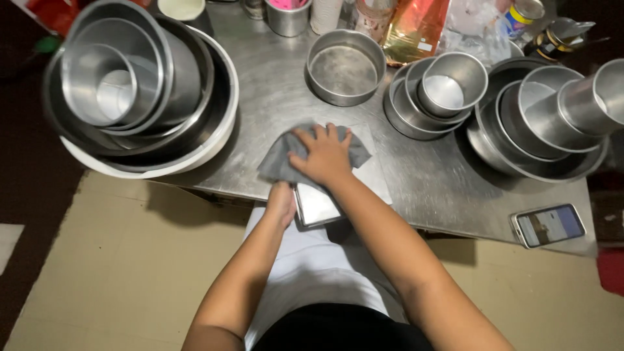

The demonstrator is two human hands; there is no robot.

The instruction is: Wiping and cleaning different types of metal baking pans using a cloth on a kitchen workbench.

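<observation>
**Hand positions on cloth and flat metal tray at table edge**

The right hand lies palm down on a crumpled grey cloth. Its fingers are slightly spread and pressed flat onto the fabric; the thumb points toward the left side of the cloth. The cloth covers most of a flat rectangular metal tray, which lies at the near edge of the scratched steel table and overhangs that edge toward the person.

The left hand grips the left side of the tray from below the cloth. Its fingers are curled around the tray edge; the fingertips are hidden under the cloth and tray, so their exact placement cannot be told.

Surrounding items on the table:

- Far left: a stack of nested round metal pans tilted on its side inside a large white-rimmed basin.
- Beyond the cloth: a single shallow round steel cake tin, upright and apart from the hands.
- Right of it: a smaller nest of round metal pans.
- Far right: a larger nest of round metal pans.
- Near right corner: a smartphone with a lit screen, lying flat, well apart from the tray.
</observation>
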